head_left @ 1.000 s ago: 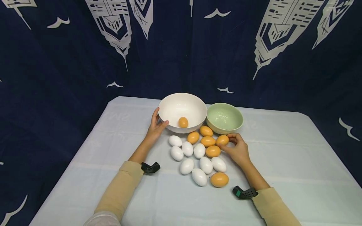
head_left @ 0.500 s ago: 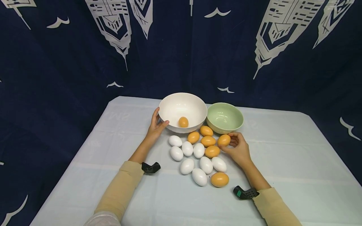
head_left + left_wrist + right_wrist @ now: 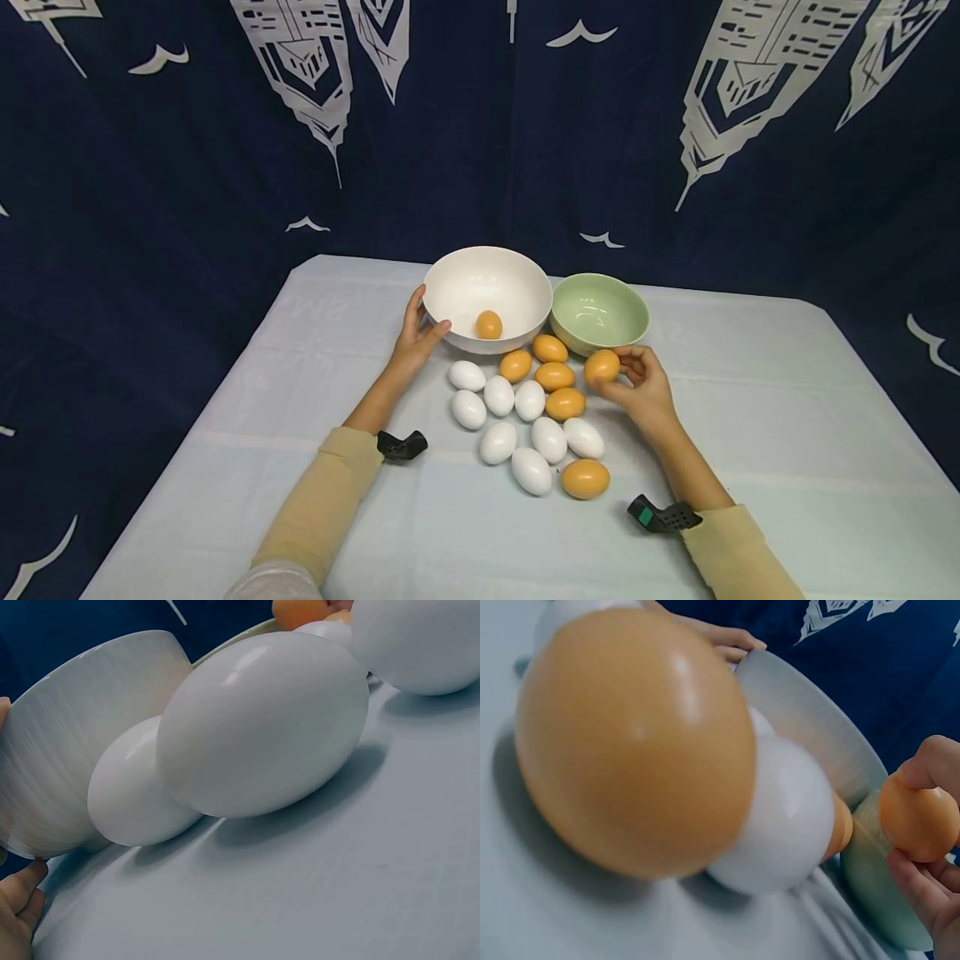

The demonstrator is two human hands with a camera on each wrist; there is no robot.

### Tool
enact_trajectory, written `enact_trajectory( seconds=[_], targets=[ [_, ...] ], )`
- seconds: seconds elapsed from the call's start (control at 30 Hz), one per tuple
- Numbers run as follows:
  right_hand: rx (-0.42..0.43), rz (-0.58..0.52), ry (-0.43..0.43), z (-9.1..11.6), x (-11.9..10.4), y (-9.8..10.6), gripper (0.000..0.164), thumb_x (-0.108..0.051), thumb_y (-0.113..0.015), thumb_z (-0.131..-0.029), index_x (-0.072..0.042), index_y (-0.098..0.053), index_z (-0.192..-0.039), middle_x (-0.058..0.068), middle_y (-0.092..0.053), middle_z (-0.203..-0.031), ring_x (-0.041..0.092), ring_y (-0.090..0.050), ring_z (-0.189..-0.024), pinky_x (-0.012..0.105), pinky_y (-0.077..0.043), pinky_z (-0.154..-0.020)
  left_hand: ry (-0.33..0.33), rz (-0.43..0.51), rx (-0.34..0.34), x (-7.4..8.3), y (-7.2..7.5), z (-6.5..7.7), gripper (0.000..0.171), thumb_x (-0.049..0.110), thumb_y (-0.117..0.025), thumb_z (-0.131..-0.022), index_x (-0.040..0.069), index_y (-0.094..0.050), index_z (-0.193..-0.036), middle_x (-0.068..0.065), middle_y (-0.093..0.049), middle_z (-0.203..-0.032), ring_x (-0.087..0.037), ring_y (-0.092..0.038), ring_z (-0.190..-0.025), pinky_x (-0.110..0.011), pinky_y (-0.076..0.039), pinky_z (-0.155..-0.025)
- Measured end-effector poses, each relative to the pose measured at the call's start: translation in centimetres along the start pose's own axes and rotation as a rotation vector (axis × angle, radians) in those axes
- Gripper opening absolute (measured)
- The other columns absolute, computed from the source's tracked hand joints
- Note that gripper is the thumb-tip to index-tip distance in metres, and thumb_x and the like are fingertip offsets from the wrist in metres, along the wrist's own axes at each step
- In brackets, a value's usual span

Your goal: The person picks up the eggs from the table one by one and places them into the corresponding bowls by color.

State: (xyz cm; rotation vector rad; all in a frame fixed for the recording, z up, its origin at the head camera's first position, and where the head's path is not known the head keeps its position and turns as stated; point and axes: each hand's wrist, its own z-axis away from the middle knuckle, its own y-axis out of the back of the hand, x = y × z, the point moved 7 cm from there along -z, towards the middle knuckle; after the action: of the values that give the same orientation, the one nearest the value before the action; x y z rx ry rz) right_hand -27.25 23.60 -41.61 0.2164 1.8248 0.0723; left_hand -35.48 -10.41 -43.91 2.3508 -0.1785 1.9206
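Note:
My left hand (image 3: 414, 340) holds the left side of a white bowl (image 3: 517, 287), thumb near the front rim and fingers round the outer wall. One orange egg (image 3: 489, 325) lies inside that bowl. My right hand (image 3: 643, 387) pinches another orange egg (image 3: 919, 817) between thumb and fingers, just in front of a green bowl (image 3: 600, 310). In the right wrist view the held egg appears in front of the green bowl's wall. Several orange eggs (image 3: 555, 376) and several white eggs (image 3: 530, 401) lie on the table before the bowls.
The table (image 3: 787, 417) has a white cloth over it. A dark blue curtain (image 3: 480, 150) with a white print hangs behind it. The two bowls stand side by side near the back edge. A lone orange egg (image 3: 586, 479) lies nearest the front.
My right hand has moved slightly to the right and up with the orange egg, away from the other eggs. My left hand stays on the white bowl.

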Motion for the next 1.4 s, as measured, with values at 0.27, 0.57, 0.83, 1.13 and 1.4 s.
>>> enact_trajectory(
  seconds=[0.27,0.57,0.83,1.13,1.4],
  targets=[
    [-0.041,-0.028,0.025,-0.3,-1.9,-0.6,0.052,0.018,-0.070,-0.075,0.012,-0.043,-0.119,0.000,-0.055,-0.108,0.008,-0.055,-0.099,0.016,-0.047,-0.087,-0.002,0.007,0.002,0.0,0.1,0.1,0.078,0.015,-0.059,-0.098,0.027,-0.008,-0.157,-0.016,-0.002,-0.161,-0.043,-0.022,-0.142,-0.046,-0.028,-0.113],
    [-0.065,-0.023,0.030,-1.2,-3.3,-1.3,0.055,0.017,-0.071,-0.074,0.012,-0.043,-0.121,0.000,-0.054,-0.110,0.008,-0.055,-0.100,0.015,-0.048,-0.084,-0.007,0.014,0.003,-0.1,0.2,0.1,0.077,0.016,-0.058,-0.099,0.026,-0.009,-0.157,-0.015,-0.004,-0.161,-0.042,-0.023,-0.142,-0.043,-0.029,-0.113],
    [-0.078,-0.070,0.048,-2.7,-4.6,-2.4,0.053,0.018,-0.070,-0.074,0.012,-0.043,-0.120,0.001,-0.055,-0.110,0.010,-0.056,-0.099,0.017,-0.048,-0.086,-0.018,0.018,-0.005,0.0,0.1,0.0,0.077,0.015,-0.058,-0.099,0.025,-0.008,-0.157,-0.015,-0.003,-0.161,-0.042,-0.022,-0.142,-0.044,-0.028,-0.113],
    [-0.097,-0.104,0.055,-4.4,-4.7,-3.8,0.053,0.019,-0.069,-0.074,0.013,-0.043,-0.120,0.001,-0.055,-0.108,0.010,-0.056,-0.097,0.016,-0.047,-0.086,-0.014,0.011,0.004,0.1,0.1,0.0,0.077,0.013,-0.059,-0.098,0.025,-0.010,-0.157,-0.015,-0.005,-0.161,-0.041,-0.023,-0.142,-0.043,-0.030,-0.113],
    [-0.130,-0.080,0.025,-5.9,-4.5,-5.3,0.055,0.014,-0.072,-0.076,0.012,-0.043,-0.123,0.005,-0.055,-0.109,0.012,-0.056,-0.100,0.019,-0.048,-0.088,-0.006,0.033,-0.014,0.2,0.1,-0.1,0.079,0.012,-0.058,-0.099,0.021,-0.007,-0.157,-0.016,-0.002,-0.161,-0.043,-0.021,-0.142,-0.045,-0.026,-0.114]
  ],
)
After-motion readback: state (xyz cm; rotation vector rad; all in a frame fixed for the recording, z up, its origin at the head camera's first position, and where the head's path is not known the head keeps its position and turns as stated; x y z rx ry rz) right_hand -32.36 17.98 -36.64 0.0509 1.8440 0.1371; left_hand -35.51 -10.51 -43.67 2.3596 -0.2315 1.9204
